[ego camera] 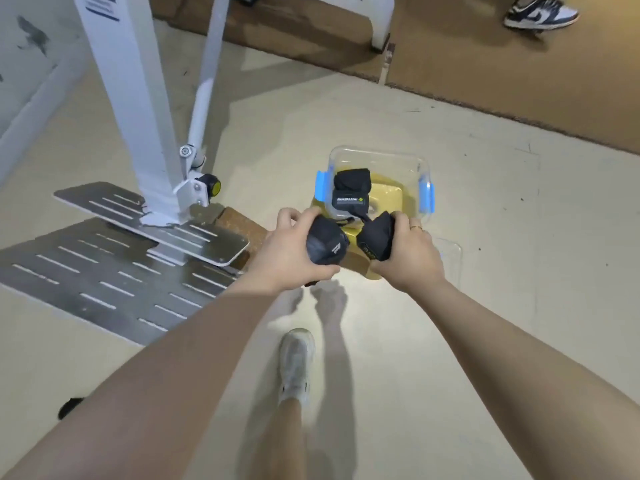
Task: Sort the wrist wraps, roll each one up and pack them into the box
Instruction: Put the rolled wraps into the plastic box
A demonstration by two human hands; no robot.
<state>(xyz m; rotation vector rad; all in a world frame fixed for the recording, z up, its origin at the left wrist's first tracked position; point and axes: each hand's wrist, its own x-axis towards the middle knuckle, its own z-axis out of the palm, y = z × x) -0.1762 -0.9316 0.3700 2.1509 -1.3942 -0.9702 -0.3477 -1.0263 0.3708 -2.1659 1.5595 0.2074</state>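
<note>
L hand [289,249] gripped a rolled black fabric wrist wrap [325,243]; R hand [410,251] gripped a 2nd rolled black wrap [377,239]. Both were held just in front of the clear plastic box w/ blue clips [426,197], a 3rd black wrap [351,188] inside it.
</note>
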